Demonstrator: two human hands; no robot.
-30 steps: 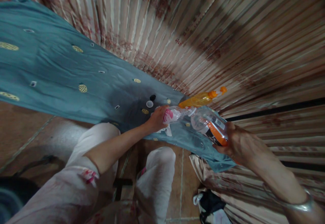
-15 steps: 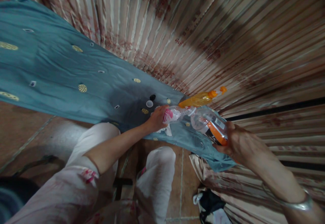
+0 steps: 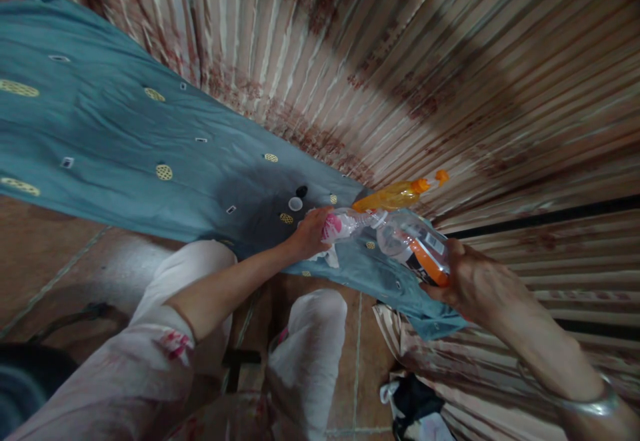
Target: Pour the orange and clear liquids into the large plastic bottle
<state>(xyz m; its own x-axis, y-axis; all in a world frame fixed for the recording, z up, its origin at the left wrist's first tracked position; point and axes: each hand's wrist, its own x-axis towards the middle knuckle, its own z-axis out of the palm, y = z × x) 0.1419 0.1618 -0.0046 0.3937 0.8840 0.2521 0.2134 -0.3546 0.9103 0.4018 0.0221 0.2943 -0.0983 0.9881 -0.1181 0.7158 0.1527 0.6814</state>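
My left hand (image 3: pixel 311 233) grips a small clear bottle with a pink label (image 3: pixel 345 223), held on its side over the blue cloth (image 3: pixel 125 141). My right hand (image 3: pixel 467 279) holds a larger clear bottle with an orange and black label (image 3: pixel 413 244), tilted so its neck meets the mouth of the small bottle. An orange spray bottle (image 3: pixel 397 194) lies just behind them. A white cap (image 3: pixel 295 203) and a dark cap (image 3: pixel 301 191) lie on the cloth, left of my left hand.
The blue cloth with yellow motifs covers a low surface along a striped floral curtain (image 3: pixel 400 61). My knees in pale trousers (image 3: pixel 190 274) are below, over a brown tiled floor (image 3: pixel 60 254). A dark bag (image 3: pixel 415 404) lies at the bottom right.
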